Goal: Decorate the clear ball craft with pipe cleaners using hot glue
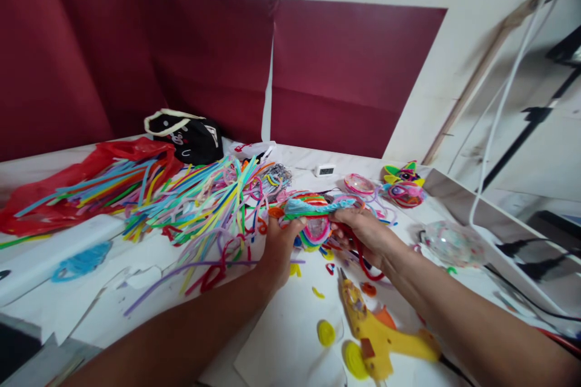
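Observation:
In the middle of the head view, my two hands hold a multicoloured pipe-cleaner craft (306, 205) with rainbow stripes and a light-blue band. My left hand (280, 248) grips its left side, thumb on top. On the right side, my right hand (365, 233) has its fingers closed round the edge. A red pipe cleaner (363, 260) loops down below my right hand; whether it is part of the craft I cannot tell. Below the hands lies a yellow glue gun (374, 332), nozzle pointing away. Yellow pipe-cleaner coils (325, 333) lie beside it.
Many loose pipe cleaners (195, 199) spread across the left, some in a red plastic bag (140, 148). Behind are a black pouch (195, 139) and a small digital display (324, 170). At right sit finished-looking crafts (405, 193), a clear plastic piece (454, 243) and cables.

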Demonstrator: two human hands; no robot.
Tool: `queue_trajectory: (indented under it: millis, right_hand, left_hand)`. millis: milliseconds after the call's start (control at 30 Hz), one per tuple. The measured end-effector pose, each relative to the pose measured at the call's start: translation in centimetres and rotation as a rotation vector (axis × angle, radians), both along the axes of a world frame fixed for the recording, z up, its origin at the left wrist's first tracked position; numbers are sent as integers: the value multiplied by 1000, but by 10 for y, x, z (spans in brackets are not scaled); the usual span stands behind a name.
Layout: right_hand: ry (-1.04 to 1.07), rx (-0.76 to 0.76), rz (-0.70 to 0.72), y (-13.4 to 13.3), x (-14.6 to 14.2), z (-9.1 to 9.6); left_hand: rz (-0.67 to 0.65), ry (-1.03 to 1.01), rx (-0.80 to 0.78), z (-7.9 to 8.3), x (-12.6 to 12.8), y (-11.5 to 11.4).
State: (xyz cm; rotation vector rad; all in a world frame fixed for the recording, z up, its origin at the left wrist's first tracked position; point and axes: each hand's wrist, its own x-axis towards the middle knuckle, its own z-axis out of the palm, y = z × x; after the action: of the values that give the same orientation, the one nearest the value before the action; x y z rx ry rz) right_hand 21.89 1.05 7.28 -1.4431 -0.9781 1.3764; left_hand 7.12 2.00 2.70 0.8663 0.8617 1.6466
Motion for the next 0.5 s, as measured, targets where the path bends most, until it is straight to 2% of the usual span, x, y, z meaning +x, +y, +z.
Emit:
queue_trajectory:
  millis: [167, 500]
  right_hand:
    - [37, -28, 3, 1, -1, 0]
    - [89, -14, 46, 2, 6, -8]
  left_hand:
    - [-72, -17, -111, 0, 0, -1]
    - [-75, 20, -116, 1, 0, -5]
